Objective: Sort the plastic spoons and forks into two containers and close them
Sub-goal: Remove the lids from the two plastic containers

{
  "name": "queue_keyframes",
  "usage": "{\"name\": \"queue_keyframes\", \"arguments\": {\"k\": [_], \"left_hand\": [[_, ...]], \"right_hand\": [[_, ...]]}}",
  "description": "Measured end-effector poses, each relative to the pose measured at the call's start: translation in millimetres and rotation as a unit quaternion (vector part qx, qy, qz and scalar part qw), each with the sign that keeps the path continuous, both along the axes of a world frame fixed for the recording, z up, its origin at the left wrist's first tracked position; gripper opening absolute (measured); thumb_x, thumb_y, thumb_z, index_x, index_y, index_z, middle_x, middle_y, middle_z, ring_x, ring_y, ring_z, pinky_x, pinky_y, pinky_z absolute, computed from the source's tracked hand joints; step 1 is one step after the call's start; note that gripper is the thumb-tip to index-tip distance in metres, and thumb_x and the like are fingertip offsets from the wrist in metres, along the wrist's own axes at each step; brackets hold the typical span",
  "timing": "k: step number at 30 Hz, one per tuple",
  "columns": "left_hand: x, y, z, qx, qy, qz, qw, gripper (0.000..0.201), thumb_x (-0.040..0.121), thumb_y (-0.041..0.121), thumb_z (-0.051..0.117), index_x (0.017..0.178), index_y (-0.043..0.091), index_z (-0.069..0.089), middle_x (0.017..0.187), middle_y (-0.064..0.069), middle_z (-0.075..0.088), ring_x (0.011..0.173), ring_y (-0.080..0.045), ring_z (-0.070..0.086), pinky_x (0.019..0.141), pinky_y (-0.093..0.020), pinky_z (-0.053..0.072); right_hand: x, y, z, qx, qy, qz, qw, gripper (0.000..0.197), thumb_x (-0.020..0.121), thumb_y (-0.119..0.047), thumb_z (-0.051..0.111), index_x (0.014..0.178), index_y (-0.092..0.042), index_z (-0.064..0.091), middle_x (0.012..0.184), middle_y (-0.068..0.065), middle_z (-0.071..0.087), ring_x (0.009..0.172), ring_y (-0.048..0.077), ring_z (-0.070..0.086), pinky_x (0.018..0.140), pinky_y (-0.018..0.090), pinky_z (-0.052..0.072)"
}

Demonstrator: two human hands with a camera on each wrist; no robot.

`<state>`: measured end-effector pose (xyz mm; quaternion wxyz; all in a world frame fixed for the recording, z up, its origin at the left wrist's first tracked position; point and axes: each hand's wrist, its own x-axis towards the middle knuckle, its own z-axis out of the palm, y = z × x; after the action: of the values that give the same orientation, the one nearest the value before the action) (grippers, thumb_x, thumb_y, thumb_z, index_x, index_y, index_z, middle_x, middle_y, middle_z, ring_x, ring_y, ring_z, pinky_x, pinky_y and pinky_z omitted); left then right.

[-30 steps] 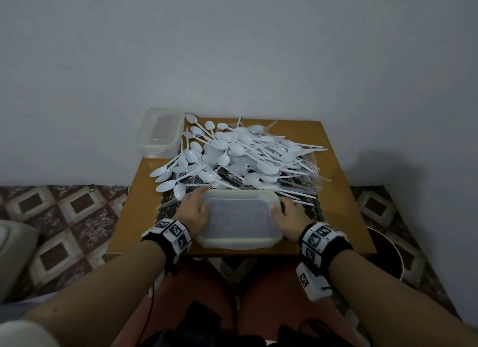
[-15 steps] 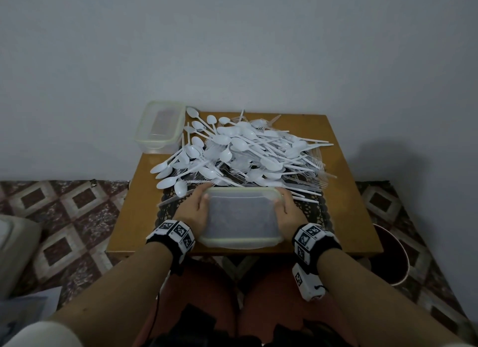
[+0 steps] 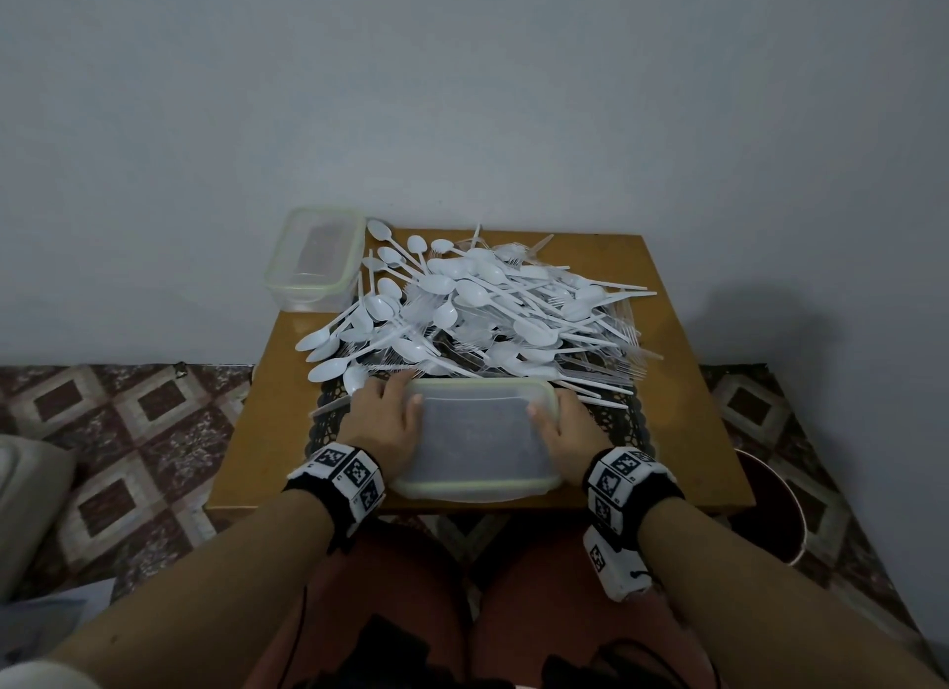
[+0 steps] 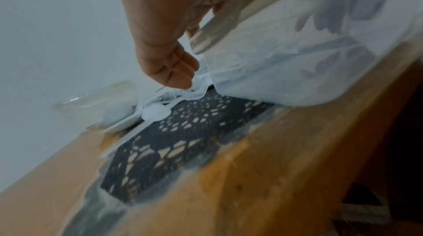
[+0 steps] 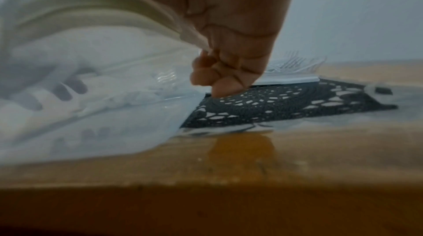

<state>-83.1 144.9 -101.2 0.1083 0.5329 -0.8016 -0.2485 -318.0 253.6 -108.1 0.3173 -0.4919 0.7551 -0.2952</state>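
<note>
A translucent lidded container (image 3: 477, 439) with a pale green rim stands at the table's near edge. My left hand (image 3: 382, 419) grips its left end, thumb on the lid and fingers (image 4: 174, 70) curled down the side. At its right end my right hand (image 3: 567, 426) holds it the same way, with fingers (image 5: 219, 75) curled under the lid's edge. Behind the container lies a big heap of white plastic spoons and forks (image 3: 477, 313). A second lidded container (image 3: 313, 257) sits at the table's far left corner.
The small wooden table (image 3: 693, 431) carries a black lace mat (image 3: 624, 421) under the cutlery and the near container. A grey wall rises just behind. Patterned floor tiles (image 3: 118, 431) lie on both sides, and a dark round bin (image 3: 770, 503) stands at the right.
Both hands stay on the ends of the near container, which sits in about the same spot. The camera has tilted slightly, shifting the scene in view.
</note>
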Motion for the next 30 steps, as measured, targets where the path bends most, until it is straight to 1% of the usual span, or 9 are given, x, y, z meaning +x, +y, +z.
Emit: {"name": "queue_keyframes", "arguments": {"k": [3,6,11,13,16,20,24,27,30], "left_hand": [[-4.3,-3.7,12.5,-0.002,-0.028,-0.077,0.997,0.054,0.098,0.050,0.040,0.145,0.023,0.035,0.140,-0.009,0.045,0.127,-0.027,0.043,0.106,-0.043,0.038],[-15.7,-14.7,25.3,0.020,-0.088,-0.134,0.987,0.060,0.092,0.061,0.044,0.143,0.030,0.036,0.140,-0.004,0.046,0.128,-0.023,0.043,0.107,-0.043,0.038],[-39.8,-30.8,31.3,0.069,-0.140,-0.218,0.964,0.079,0.075,0.079,0.051,0.138,0.034,0.039,0.132,-0.002,0.051,0.121,-0.021,0.048,0.105,-0.042,0.038],[-44.9,-34.2,28.8,0.075,-0.149,-0.225,0.960,0.087,0.066,0.085,0.053,0.135,0.033,0.041,0.128,-0.001,0.053,0.116,-0.021,0.051,0.101,-0.040,0.040],[-49.3,-37.9,27.2,0.094,-0.154,-0.223,0.958,0.084,0.058,0.086,0.060,0.121,0.032,0.044,0.119,0.001,0.056,0.099,-0.016,0.054,0.086,-0.035,0.044],[-57.7,-41.0,33.1,0.130,-0.203,-0.217,0.946,0.081,0.053,0.084,0.066,0.106,0.027,0.043,0.115,-0.002,0.058,0.092,-0.018,0.053,0.078,-0.033,0.042],[-61.4,-37.9,33.3,0.041,-0.243,-0.191,0.950,0.100,0.050,0.086,0.065,0.112,0.010,0.045,0.112,-0.010,0.055,0.102,-0.026,0.054,0.087,-0.040,0.049],[-58.2,-32.2,31.3,-0.037,-0.235,-0.181,0.954,0.098,0.052,0.090,0.056,0.109,0.011,0.044,0.113,-0.009,0.050,0.104,-0.025,0.046,0.093,-0.039,0.044],[-51.6,-24.3,31.0,-0.082,-0.237,-0.159,0.955,0.102,0.054,0.094,0.043,0.122,0.018,0.046,0.122,-0.005,0.045,0.112,-0.024,0.042,0.099,-0.040,0.037]], "right_hand": [[-2.9,2.7,-0.2,-0.022,-0.038,-0.004,0.999,0.024,0.097,-0.038,0.053,0.114,-0.023,0.044,0.113,0.000,0.057,0.104,0.018,0.058,0.083,0.031,0.047],[-2.4,4.3,1.7,-0.043,-0.051,0.002,0.998,0.029,0.097,-0.031,0.054,0.122,-0.016,0.047,0.117,0.003,0.057,0.107,0.020,0.058,0.090,0.038,0.050],[5.2,7.1,0.6,-0.072,-0.028,-0.014,0.997,0.035,0.098,-0.021,0.054,0.128,-0.005,0.048,0.123,0.011,0.052,0.115,0.025,0.051,0.100,0.047,0.043],[5.7,7.8,-0.9,-0.070,-0.012,-0.014,0.997,0.038,0.098,-0.022,0.053,0.132,-0.005,0.046,0.127,0.012,0.049,0.119,0.024,0.047,0.104,0.039,0.039],[7.2,9.6,-1.1,-0.057,0.015,-0.012,0.998,0.043,0.099,-0.027,0.051,0.137,-0.008,0.042,0.131,0.011,0.044,0.120,0.020,0.042,0.098,0.020,0.028],[7.8,9.3,-4.2,-0.061,0.031,-0.017,0.998,0.047,0.100,-0.027,0.049,0.141,-0.007,0.039,0.134,0.015,0.041,0.124,0.024,0.043,0.099,0.020,0.025],[7.1,7.0,-7.5,-0.059,0.056,-0.010,0.997,0.048,0.100,-0.028,0.048,0.142,-0.007,0.038,0.134,0.017,0.042,0.124,0.026,0.041,0.102,0.025,0.027],[7.2,5.0,-8.9,-0.045,0.054,-0.022,0.997,0.049,0.100,-0.031,0.047,0.143,-0.010,0.037,0.134,0.016,0.041,0.124,0.027,0.042,0.101,0.026,0.028],[7.9,4.6,-7.3,-0.023,0.055,-0.029,0.998,0.050,0.100,-0.036,0.045,0.144,-0.013,0.036,0.135,0.015,0.040,0.124,0.028,0.044,0.098,0.025,0.030]]}}
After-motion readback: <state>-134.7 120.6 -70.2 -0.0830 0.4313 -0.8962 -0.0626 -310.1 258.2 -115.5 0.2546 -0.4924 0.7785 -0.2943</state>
